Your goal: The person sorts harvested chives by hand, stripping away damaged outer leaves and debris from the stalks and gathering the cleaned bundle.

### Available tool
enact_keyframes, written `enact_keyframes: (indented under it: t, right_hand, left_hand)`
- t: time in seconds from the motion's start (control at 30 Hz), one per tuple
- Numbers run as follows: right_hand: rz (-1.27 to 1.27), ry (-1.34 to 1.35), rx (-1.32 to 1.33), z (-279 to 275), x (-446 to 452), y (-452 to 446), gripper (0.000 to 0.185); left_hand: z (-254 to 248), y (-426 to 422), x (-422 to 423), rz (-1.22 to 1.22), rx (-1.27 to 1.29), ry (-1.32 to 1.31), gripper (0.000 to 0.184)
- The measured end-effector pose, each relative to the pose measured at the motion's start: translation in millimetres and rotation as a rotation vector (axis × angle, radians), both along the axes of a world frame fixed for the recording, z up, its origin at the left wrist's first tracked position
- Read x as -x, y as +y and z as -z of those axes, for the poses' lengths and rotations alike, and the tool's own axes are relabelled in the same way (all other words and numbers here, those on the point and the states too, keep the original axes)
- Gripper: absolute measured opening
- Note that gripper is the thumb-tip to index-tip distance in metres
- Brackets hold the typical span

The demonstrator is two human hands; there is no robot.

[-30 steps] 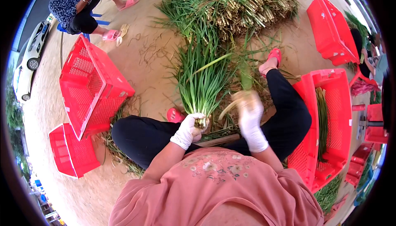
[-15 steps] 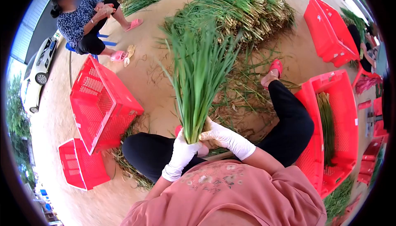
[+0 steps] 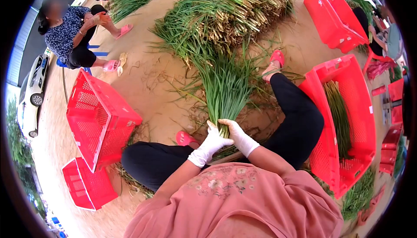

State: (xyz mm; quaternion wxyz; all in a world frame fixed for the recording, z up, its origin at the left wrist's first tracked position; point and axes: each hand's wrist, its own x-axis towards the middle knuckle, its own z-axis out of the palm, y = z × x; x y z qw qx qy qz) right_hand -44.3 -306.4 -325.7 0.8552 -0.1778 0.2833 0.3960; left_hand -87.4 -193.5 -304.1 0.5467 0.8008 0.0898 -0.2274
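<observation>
A bunch of long green stalks [image 3: 226, 90] points away from me, its pale lower ends between my two white-gloved hands. My left hand [image 3: 213, 143] is wrapped round the base from the left. From the right, my right hand [image 3: 237, 134] closes on the same base, its fingers over the top. The leafy ends spread forward over loose stalks on the ground. Beyond them lies a large heap of the same stalks [image 3: 234, 14], with pale root ends facing right.
Red crates stand at my left [image 3: 102, 118], lower left [image 3: 87, 183], upper right [image 3: 334, 18] and right [image 3: 319, 129]; the right one holds stalks [image 3: 338, 120]. A person [image 3: 69, 33] sits at upper left. Others are at the far right. Pink shoes show near my knees.
The bunch, raised half a second ago, is now lower and farther forward, its leaves fanned over the ground. My right hand, blurred and apart from the bunch at first, is now on its base.
</observation>
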Motion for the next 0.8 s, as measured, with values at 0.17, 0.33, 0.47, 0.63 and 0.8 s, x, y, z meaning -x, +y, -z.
enact_keyframes:
  t: [0.17, 0.33, 0.47, 0.63, 0.8]
  right_hand:
    - [-0.08, -0.065, 0.054, -21, -4, -17, 0.03]
    - [0.045, 0.089, 0.085, -2, -3, -27, 0.032]
    - [0.122, 0.136, 0.109, -6, 2, -35, 0.036]
    - [0.033, 0.136, 0.232, -7, 0, -27, 0.037]
    - [-0.239, -0.135, 0.438, 2, 3, -29, 0.051]
  left_hand:
    - [-45, 5, -26, -0.399, 0.691, 0.533, 0.033]
    - [-10, 12, -34, -0.459, 1.14, 0.708, 0.024]
    - [13, 15, -28, -0.455, 1.154, 0.756, 0.022]
    - [0, 7, -26, -0.557, 0.958, 0.739, 0.028]
    - [-4, 5, -24, -0.663, 1.215, 0.772, 0.037]
